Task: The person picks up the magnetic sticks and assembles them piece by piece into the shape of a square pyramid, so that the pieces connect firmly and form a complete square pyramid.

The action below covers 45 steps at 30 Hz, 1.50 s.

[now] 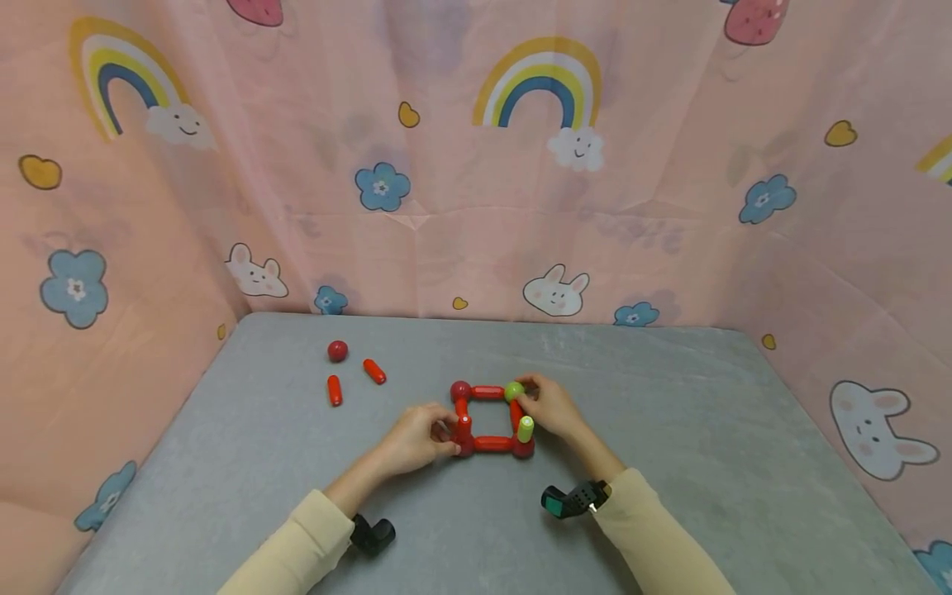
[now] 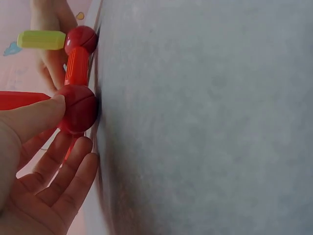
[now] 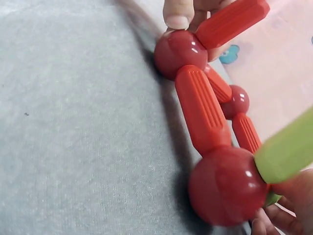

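A square frame of red rods and balls lies on the grey table, with a red rod (image 1: 489,444) along its near side. My left hand (image 1: 418,438) pinches the near-left red ball (image 2: 78,108) between thumb and fingers; a red rod (image 1: 464,426) stands up from that ball. At the far-right corner, my right hand (image 1: 552,406) holds the green ball (image 1: 513,392) by its right side. A yellow-green rod (image 1: 525,429) rises from the near-right red ball (image 3: 227,187). The far-left corner is another red ball (image 1: 460,391). In the right wrist view the green ball is mostly hidden.
Left of the frame, towards the back, lie a loose red ball (image 1: 338,351) and two loose red rods, one upright in view (image 1: 335,391), one slanted (image 1: 374,371). A pink patterned cloth (image 1: 461,248) hangs behind and along both sides of the table (image 1: 692,463).
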Available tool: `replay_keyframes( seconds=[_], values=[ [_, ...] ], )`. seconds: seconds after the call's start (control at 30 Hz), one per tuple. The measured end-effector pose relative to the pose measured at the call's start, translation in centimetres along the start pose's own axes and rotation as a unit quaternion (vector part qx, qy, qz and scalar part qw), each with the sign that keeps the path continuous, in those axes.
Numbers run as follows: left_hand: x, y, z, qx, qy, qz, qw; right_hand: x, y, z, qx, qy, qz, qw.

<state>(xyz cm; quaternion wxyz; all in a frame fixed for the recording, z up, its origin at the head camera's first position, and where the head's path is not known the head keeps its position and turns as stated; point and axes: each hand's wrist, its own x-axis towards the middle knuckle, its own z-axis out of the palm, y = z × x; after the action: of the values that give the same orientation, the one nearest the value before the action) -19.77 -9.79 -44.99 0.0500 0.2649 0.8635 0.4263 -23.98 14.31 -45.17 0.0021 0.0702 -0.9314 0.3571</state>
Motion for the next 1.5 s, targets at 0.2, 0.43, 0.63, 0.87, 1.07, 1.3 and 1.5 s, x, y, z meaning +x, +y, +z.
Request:
replay_keyframes(
  seconds=[0.2,0.43,0.63,0.87,1.07,1.3,1.5],
  values=[
    [0.0,0.1,0.0,-0.022,-0.015,0.009,0.9996,0.2,0.2,0.2,0.016,0.001,-0.001,1.000],
    [0.3,-0.9,-1.0,-0.029,0.016,-0.006,0.9994,-0.8,0.6,-0.5,0.039,-0.004,-0.027,0.999],
    [1.1,-1.4,-1.8,-0.023,0.074,-0.030,0.9966,-2.2,1.3,-1.2,0.050,-0.021,-0.048,0.997],
    [2.7,-1.9,-1.6,0.000,0.105,-0.067,0.9922,-4.2,1.6,-1.9,0.020,-0.060,-0.085,0.994],
    [3.9,-2.2,-0.7,-0.008,0.115,-0.075,0.9905,-5.5,1.4,-2.5,0.011,-0.091,-0.113,0.989],
    [4.7,-2.3,0.1,0.001,0.117,-0.073,0.9905,-6.1,1.5,-2.2,-0.013,-0.097,-0.152,0.983],
    [4.9,-2.1,0.1,0.020,0.092,-0.072,0.9930,-6.1,0.6,-1.2,-0.054,-0.064,-0.122,0.989]
  ],
)
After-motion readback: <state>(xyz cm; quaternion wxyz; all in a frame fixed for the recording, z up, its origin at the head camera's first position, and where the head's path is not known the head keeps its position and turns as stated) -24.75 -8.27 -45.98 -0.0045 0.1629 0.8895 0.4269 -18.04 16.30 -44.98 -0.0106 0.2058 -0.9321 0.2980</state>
